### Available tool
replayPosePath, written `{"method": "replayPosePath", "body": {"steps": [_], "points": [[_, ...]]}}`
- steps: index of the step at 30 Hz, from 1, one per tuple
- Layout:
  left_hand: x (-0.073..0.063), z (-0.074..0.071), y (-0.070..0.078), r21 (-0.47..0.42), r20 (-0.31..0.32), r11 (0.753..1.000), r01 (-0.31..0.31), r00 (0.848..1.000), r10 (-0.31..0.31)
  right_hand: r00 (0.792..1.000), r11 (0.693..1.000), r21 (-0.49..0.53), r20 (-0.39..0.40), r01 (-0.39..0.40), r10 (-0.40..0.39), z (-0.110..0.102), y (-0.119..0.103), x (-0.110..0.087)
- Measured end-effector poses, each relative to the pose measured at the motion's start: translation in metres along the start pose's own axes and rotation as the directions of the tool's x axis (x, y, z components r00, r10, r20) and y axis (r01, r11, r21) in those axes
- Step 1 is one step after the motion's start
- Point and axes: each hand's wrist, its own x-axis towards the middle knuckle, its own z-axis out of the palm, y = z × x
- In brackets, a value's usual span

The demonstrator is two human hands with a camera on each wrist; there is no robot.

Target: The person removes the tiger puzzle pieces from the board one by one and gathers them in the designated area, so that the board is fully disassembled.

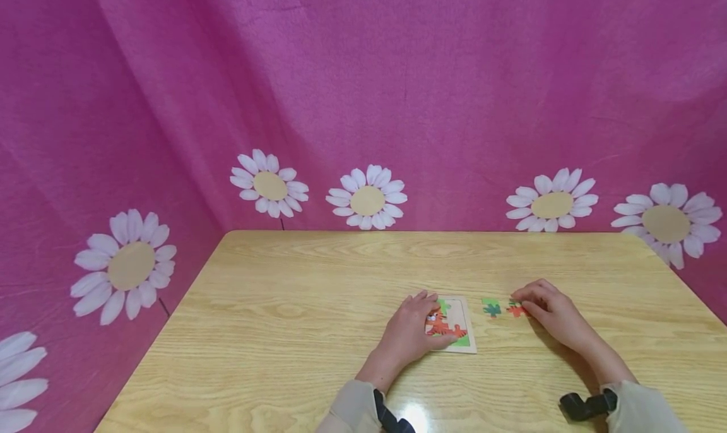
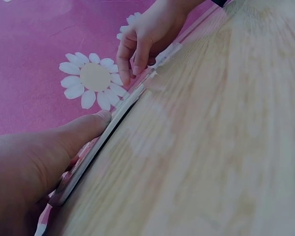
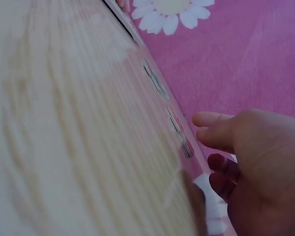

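A small wooden jigsaw puzzle board (image 1: 469, 332) lies on the table, showing an orange striped animal on green and a bare patch on its right side. My left hand (image 1: 406, 332) holds it down, fingers over the far left part and thumb (image 2: 86, 129) along the near side. To the right of the board lie two loose puzzle pieces: a green one (image 1: 491, 307) and a red and green one (image 1: 515, 308). My right hand (image 1: 555, 310) hovers at the red piece, fingers loosely bent. In the right wrist view, a gap shows between its fingertips and the pieces.
The wooden table (image 1: 255, 332) reaches back to a magenta cloth (image 1: 431, 92) printed with white daisies, which also hangs along the left side. A black strap (image 1: 587, 406) circles the right wrist over a light sleeve (image 1: 642, 408).
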Motion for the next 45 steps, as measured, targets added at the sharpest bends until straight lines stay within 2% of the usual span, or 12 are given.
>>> {"method": "replayPosePath", "body": {"steps": [5, 13, 19, 23, 30, 39, 45], "points": [[0.001, 0.000, -0.001, 0.009, 0.004, 1.000, -0.019, 1.000, 0.019, 0.999, 0.999, 0.026, -0.009, 0.045, -0.044, 0.006, -0.010, 0.000], [0.001, -0.001, -0.003, 0.031, 0.036, 0.999, -0.028, 0.999, 0.027, 0.994, 0.993, 0.059, 0.044, 0.100, -0.102, 0.020, -0.033, -0.001], [0.000, -0.005, -0.008, -0.045, 0.083, 0.999, -0.026, 0.996, 0.030, 0.977, 0.973, 0.124, 0.062, 0.195, -0.204, 0.032, -0.047, 0.000], [0.000, -0.009, -0.012, -0.100, 0.120, 0.995, -0.015, 0.992, 0.027, 0.974, 0.974, 0.135, 0.108, 0.183, -0.198, 0.037, -0.057, 0.000], [0.001, -0.015, -0.014, -0.139, 0.160, 0.990, -0.018, 0.986, 0.040, 0.967, 0.983, 0.115, 0.194, 0.142, -0.163, 0.041, -0.071, 0.000], [0.001, -0.017, -0.015, -0.146, 0.168, 0.989, -0.024, 0.985, 0.048, 0.944, 0.962, 0.147, 0.210, 0.228, -0.256, 0.046, -0.078, -0.002], [0.002, -0.015, -0.016, -0.136, 0.151, 0.990, -0.032, 0.987, 0.052, 0.935, 0.974, 0.083, 0.271, 0.212, -0.227, 0.043, -0.081, -0.002]]}}
